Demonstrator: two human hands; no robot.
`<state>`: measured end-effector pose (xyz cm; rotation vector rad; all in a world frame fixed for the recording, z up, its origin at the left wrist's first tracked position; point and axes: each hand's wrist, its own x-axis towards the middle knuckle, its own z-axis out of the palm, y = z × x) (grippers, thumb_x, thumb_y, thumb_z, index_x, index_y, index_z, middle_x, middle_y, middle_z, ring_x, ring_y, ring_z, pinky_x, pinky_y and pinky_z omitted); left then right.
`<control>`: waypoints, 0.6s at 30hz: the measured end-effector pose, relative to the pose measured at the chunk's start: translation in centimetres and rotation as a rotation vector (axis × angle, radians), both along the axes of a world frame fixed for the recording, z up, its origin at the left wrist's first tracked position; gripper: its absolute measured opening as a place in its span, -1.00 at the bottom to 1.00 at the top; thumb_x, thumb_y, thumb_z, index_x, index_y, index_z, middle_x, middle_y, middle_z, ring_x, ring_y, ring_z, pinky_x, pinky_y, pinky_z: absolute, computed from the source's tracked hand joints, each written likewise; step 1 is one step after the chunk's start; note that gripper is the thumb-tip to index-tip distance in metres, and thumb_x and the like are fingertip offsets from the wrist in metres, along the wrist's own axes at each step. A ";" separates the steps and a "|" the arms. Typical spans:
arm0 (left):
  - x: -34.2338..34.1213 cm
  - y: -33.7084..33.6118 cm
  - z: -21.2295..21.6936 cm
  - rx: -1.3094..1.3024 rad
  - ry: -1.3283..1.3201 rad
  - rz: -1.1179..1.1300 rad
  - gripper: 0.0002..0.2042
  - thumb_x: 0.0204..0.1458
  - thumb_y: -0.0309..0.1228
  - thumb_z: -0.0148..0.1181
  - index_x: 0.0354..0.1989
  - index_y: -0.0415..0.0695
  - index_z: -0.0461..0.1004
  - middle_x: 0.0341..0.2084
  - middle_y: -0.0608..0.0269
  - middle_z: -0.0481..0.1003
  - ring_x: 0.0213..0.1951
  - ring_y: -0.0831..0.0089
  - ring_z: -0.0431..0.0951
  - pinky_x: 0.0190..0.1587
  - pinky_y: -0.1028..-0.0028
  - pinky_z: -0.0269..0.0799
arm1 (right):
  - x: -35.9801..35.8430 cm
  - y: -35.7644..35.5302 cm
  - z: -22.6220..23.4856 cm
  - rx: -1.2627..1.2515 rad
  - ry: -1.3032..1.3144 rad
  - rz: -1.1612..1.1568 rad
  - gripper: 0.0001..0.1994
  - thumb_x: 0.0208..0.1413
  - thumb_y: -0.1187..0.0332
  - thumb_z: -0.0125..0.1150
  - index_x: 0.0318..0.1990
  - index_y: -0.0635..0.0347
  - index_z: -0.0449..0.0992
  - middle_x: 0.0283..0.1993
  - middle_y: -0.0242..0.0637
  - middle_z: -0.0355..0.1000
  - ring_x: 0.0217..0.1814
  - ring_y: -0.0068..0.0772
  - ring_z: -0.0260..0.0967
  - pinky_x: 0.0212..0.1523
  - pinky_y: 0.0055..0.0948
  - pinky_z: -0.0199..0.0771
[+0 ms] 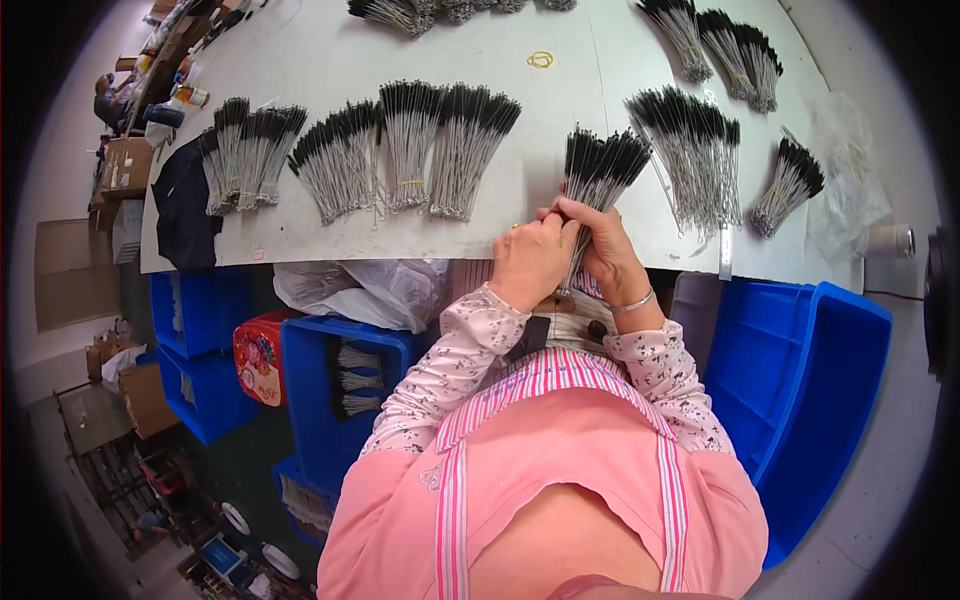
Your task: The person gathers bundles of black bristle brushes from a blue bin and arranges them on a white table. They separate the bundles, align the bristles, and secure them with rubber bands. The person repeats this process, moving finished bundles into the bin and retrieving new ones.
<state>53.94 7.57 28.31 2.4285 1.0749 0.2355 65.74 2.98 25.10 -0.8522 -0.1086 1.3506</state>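
Observation:
A bundle of thin wire brushes (603, 165) with black bristle tips stands upright at the table's front edge, its tips pointing away from me. My left hand (535, 258) is closed round the wire stems from the left. From the right, my right hand (610, 255) grips the same bundle, with its fingers meeting my left hand near the top of the stems. Right of my hands lies a wide loose pile of the same brushes (695, 165). To the left, a fanned group of brushes (475, 150) and a banded bundle (408, 150) lie on the white table (480, 245).
Yellow rubber bands (540, 60) lie farther back. More bundles (787, 187) rest at the right, beside a clear plastic bag (845, 180). Blue bins (815, 400) stand below on both sides; one (300, 390) holds brushes. A dark cloth (185, 205) hangs over the left edge.

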 end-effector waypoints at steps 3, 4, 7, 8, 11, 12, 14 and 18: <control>-0.4 1.9 2.5 -0.208 -0.036 0.041 -0.60 0.04 -0.05 0.12 -0.24 -0.18 0.50 -0.52 0.07 0.54 -0.40 -0.02 0.56 -0.35 0.09 0.44 | 0.3 0.7 -1.5 -0.068 0.258 -0.115 -0.78 0.04 0.48 0.22 -0.15 0.27 0.41 -0.35 -0.21 0.45 -0.36 -0.35 0.47 -0.36 -0.38 0.56; -0.8 3.1 2.6 -0.022 -0.050 0.102 -0.56 0.02 -0.05 0.15 -0.16 -0.21 0.46 -0.43 0.05 0.53 -0.32 0.00 0.55 -0.30 0.12 0.44 | 0.5 0.7 -1.8 -0.055 0.250 -0.102 -0.80 0.05 0.48 0.21 -0.16 0.27 0.41 -0.37 -0.23 0.44 -0.39 -0.37 0.45 -0.38 -0.37 0.55; -1.7 7.4 1.0 0.402 0.006 0.287 -0.36 -0.08 -0.04 0.27 0.05 -0.31 0.31 -0.19 -0.01 0.48 -0.13 0.05 0.50 -0.19 0.19 0.44 | 1.2 0.5 -2.5 -0.022 0.208 -0.088 -0.86 0.10 0.47 0.15 -0.19 0.25 0.39 -0.44 -0.31 0.36 -0.50 -0.46 0.33 -0.50 -0.41 0.46; -2.2 8.8 -0.5 0.446 0.088 0.355 -0.26 -0.12 -0.04 0.31 0.11 -0.34 0.22 -0.14 -0.01 0.44 -0.09 0.07 0.47 -0.17 0.20 0.44 | 1.2 0.4 -2.5 -0.004 0.214 -0.070 -0.86 0.10 0.46 0.15 -0.19 0.24 0.39 -0.45 -0.32 0.35 -0.51 -0.47 0.31 -0.51 -0.42 0.43; -1.7 10.5 -0.6 0.210 0.257 0.418 -0.09 -0.20 -0.03 0.37 0.20 -0.39 0.06 -0.09 -0.08 0.39 -0.05 0.09 0.44 -0.10 0.23 0.44 | 1.2 0.2 -2.3 0.007 0.214 -0.065 -0.86 0.10 0.47 0.15 -0.19 0.23 0.38 -0.46 -0.33 0.32 -0.55 -0.50 0.25 -0.55 -0.45 0.32; -1.5 10.6 -0.3 0.070 0.300 0.416 -0.06 -0.22 -0.03 0.38 0.21 -0.40 0.02 -0.10 -0.10 0.39 -0.04 0.08 0.44 -0.08 0.23 0.43 | 1.3 0.4 -2.2 0.006 0.216 -0.067 -0.86 0.10 0.47 0.15 -0.21 0.24 0.38 -0.46 -0.34 0.32 -0.55 -0.50 0.25 -0.55 -0.45 0.33; -1.6 10.7 -1.6 0.205 0.267 0.407 -0.06 -0.23 -0.04 0.40 0.20 -0.40 0.03 -0.08 -0.11 0.40 -0.08 0.06 0.46 -0.08 0.23 0.45 | 1.2 0.4 -2.2 -0.006 0.225 -0.075 -0.88 0.09 0.48 0.15 -0.23 0.24 0.38 -0.46 -0.34 0.32 -0.55 -0.50 0.26 -0.56 -0.45 0.34; -1.3 11.4 -2.0 0.176 0.258 0.427 -0.17 -0.19 -0.12 0.38 0.14 -0.42 0.09 -0.11 -0.14 0.42 -0.10 0.03 0.50 -0.11 0.22 0.47 | 1.0 0.7 -1.4 -0.117 0.041 -0.068 -0.87 0.05 0.46 0.20 -0.28 0.26 0.39 -0.51 -0.35 0.31 -0.61 -0.51 0.25 -0.64 -0.47 0.30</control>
